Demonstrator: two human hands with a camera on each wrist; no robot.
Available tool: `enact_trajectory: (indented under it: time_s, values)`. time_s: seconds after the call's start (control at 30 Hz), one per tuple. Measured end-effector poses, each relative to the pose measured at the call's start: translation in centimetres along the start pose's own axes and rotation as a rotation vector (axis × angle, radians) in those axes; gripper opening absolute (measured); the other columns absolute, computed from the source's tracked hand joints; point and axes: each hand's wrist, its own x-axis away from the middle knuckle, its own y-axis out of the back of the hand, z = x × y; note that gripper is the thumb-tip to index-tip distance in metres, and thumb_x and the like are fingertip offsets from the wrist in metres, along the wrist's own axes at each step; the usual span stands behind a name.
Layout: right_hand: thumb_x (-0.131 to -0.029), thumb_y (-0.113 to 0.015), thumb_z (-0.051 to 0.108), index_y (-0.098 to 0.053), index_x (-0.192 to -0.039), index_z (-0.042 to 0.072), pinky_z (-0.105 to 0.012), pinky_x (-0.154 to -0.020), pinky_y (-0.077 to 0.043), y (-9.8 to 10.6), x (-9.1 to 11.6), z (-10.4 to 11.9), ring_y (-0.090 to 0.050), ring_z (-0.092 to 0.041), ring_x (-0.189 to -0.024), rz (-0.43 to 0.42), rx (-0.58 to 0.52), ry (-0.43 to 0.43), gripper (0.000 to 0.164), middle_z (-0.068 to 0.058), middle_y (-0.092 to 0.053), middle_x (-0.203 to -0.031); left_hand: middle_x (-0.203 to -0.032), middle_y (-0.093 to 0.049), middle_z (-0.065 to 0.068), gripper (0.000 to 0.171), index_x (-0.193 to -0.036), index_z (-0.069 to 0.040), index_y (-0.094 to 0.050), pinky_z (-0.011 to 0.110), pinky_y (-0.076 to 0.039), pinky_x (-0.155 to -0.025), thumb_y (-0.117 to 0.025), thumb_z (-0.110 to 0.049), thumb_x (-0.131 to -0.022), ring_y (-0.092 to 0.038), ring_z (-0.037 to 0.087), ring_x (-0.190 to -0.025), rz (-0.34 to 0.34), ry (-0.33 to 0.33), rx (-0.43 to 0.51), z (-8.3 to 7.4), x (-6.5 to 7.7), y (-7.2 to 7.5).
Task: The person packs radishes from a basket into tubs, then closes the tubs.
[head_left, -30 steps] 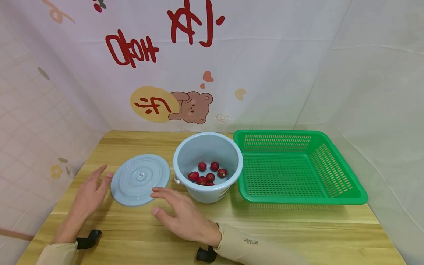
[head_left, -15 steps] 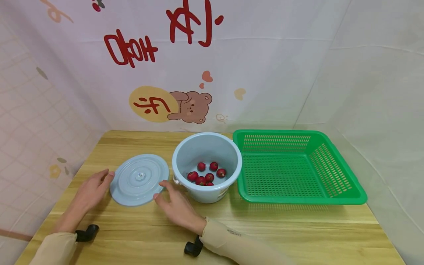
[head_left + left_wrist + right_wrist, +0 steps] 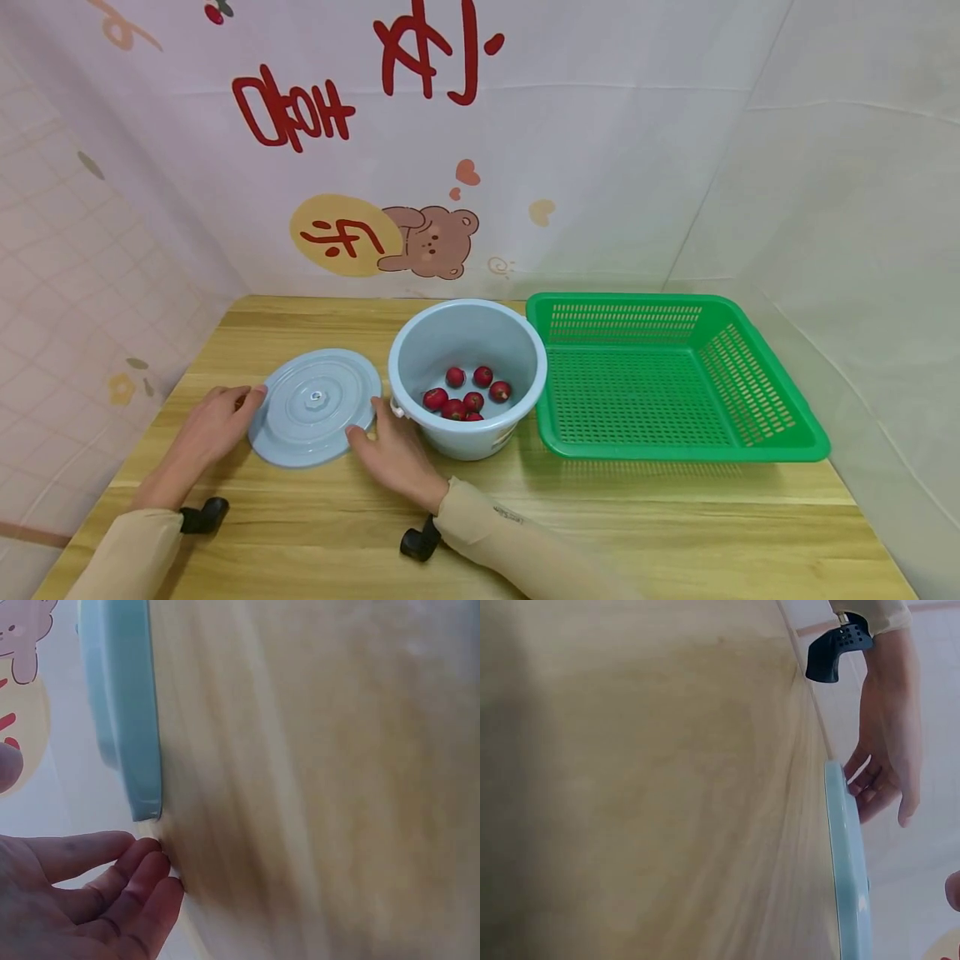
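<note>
A round pale-blue lid point(image 3: 315, 417) with a small centre knob lies flat on the wooden table. My left hand point(image 3: 217, 425) is at its left edge; in the left wrist view the bent fingertips point(image 3: 169, 889) rest at the tabletop just short of the rim, the thumb raised apart. On the lid's opposite side is my right hand point(image 3: 397, 454), thumb and forefinger spread right at the rim, its other fingers largely hidden. Just behind that hand stands a pale-blue bucket point(image 3: 468, 325) with several red radishes point(image 3: 453, 408) on its bottom.
A green slotted plastic basket point(image 3: 750, 452) stands to the bucket's right, close to it. Printed white cloth point(image 3: 600, 167) walls off the table's back and sides. The wooden tabletop point(image 3: 637, 517) extends in front of the basket. Each wrist carries a black camera mount point(image 3: 420, 540).
My right hand has moved in toward the lid's right rim, and my left hand has shifted slightly right to its left rim. The lid, bucket and basket keep their places.
</note>
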Motion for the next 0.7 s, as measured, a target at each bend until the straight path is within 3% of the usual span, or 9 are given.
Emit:
enact_trajectory:
  time_s: [0.33, 0.57, 0.7]
  values:
    - [-0.099, -0.060, 0.026, -0.051, -0.146, -0.002, -0.035, -0.113, -0.043, -0.3, -0.9, 0.6, -0.051, -0.024, -0.138, -0.054, -0.058, -0.033, 0.055, -0.015, -0.057, -0.147, -0.124, -0.051, 0.046, 0.082, -0.134, 0.026, -0.049, 0.068, -0.043, -0.093, -0.030, -0.050, -0.110, -0.049, 0.056, -0.114, 0.034, 0.010, -0.051, -0.7, -0.5, -0.1]
    - [-0.098, -0.056, 0.023, -0.044, -0.155, 0.000, -0.039, -0.114, -0.042, -0.3, -1.1, 1.0, -0.050, -0.026, -0.140, -0.064, -0.238, -0.173, 0.062, -0.015, -0.054, -0.151, -0.116, -0.065, 0.039, 0.070, -0.123, 0.020, -0.062, 0.056, -0.053, -0.085, -0.033, -0.043, -0.111, -0.063, 0.050, -0.106, 0.011, -0.010, 0.077, -0.1, -0.6, 0.1]
    - [-0.098, -0.057, 0.017, -0.043, -0.155, 0.000, -0.038, -0.103, -0.050, -0.6, -1.2, 0.9, -0.061, -0.024, -0.127, -0.086, -0.350, -0.187, 0.061, -0.010, -0.057, -0.147, -0.133, -0.052, 0.046, 0.075, -0.134, 0.024, -0.050, 0.064, -0.049, -0.094, -0.031, -0.044, -0.111, -0.053, 0.059, -0.120, 0.038, 0.034, 0.153, -0.1, -0.1, 0.7]
